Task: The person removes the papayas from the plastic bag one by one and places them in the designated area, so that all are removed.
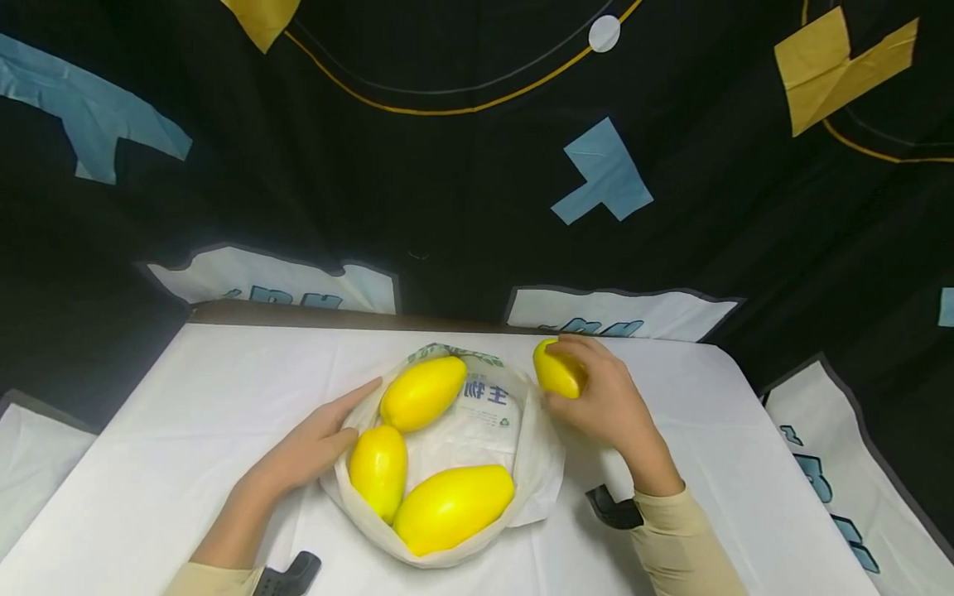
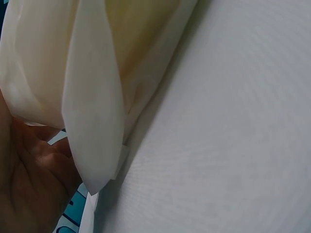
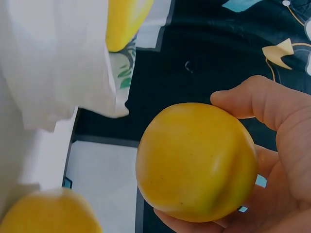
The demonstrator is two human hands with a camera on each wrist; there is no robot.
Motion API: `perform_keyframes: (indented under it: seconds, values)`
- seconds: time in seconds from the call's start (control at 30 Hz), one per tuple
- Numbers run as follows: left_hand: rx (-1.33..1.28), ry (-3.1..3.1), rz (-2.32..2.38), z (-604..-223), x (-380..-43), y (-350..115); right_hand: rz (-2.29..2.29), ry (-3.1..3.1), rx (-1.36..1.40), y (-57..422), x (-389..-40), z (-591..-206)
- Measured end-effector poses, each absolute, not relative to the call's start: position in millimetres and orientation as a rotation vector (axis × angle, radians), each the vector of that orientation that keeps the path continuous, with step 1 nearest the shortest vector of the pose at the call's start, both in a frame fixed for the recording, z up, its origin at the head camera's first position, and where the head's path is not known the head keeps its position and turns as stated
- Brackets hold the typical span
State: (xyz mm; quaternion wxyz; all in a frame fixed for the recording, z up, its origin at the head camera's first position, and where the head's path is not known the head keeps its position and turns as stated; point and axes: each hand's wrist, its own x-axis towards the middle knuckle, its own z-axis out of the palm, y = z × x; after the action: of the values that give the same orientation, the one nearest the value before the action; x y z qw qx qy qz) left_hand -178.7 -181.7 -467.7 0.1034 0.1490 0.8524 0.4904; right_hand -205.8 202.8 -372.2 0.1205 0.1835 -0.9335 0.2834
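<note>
My right hand (image 1: 596,389) holds a yellow mango (image 1: 559,370) just beyond the bag's right side, thumb and fingers round it. In the right wrist view this mango (image 3: 197,162) shows its rounded end. My left hand (image 1: 309,447) rests against the left side of a white plastic bag (image 1: 532,463), index finger extended along its rim. Inside the wide-mouthed bag lie three mangoes: one at the back (image 1: 422,393), one at the left (image 1: 378,472) and a larger one at the front (image 1: 455,509). The left wrist view shows the left palm (image 2: 39,170) beside the bag's outer wall (image 2: 92,97).
Another yellow fruit (image 3: 51,213) shows at the lower left of the right wrist view. A white-covered table (image 1: 246,397) bears the bag. Its back edge meets a black cloth (image 1: 462,190) with blue and gold shapes. Dark wrist straps (image 1: 614,507) stick out by both sleeves.
</note>
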Motion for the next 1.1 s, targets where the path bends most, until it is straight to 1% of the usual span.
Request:
perform_keyframes:
  seconds: [0.6, 1.1]
  values:
    - [0.398, 2.496, 1.459, -468, -178, -182, 0.825, -2.704, 0.320, 243, -204, -369]
    - [0.396, 2.493, 1.473, -468, -177, -183, 0.817, -2.742, 0.134, 267, -210, -385]
